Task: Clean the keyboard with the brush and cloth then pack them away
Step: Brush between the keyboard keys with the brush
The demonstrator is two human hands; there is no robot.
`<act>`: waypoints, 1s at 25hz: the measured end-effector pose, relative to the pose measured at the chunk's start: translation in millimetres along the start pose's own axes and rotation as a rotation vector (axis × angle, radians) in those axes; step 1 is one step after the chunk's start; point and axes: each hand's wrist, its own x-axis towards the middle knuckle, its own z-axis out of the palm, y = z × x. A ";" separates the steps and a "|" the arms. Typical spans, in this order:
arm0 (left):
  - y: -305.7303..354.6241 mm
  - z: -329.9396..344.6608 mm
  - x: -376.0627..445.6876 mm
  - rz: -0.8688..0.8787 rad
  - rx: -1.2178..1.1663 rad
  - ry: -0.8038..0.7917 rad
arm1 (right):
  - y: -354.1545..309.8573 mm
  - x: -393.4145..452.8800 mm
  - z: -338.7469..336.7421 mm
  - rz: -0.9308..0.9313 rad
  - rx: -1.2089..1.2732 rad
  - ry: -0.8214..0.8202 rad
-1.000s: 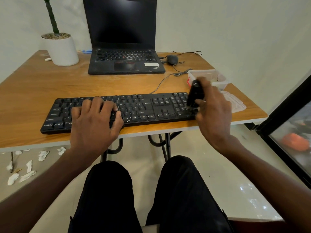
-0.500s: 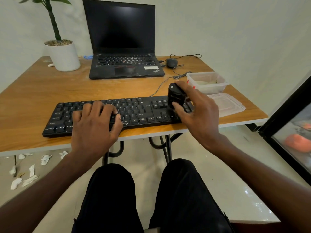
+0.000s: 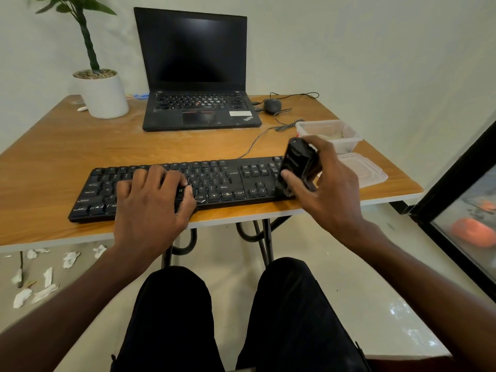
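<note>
My right hand grips the black brush, bristles down on the keyboard end beneath it, to sweep the keys. My left hand presses flat, fingers relaxed, steadying the keyboard on the tabletop.

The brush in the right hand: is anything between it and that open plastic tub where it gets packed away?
Nothing visible. The right hand holds the brush on the keyboard's right end; the open tub sits just behind, its lid lying beside it.
</note>
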 end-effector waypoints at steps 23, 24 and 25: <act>-130.8 -51.8 26.6 -0.141 -0.450 -0.059 | -96.2 27.9 41.4 -0.034 0.514 -0.170; -147.3 -54.5 23.8 -0.223 -0.506 -0.096 | -106.7 31.0 49.7 -0.034 0.584 -0.203; -161.4 -58.2 20.1 -0.289 -0.576 -0.166 | -118.0 34.2 59.5 -0.040 0.645 -0.234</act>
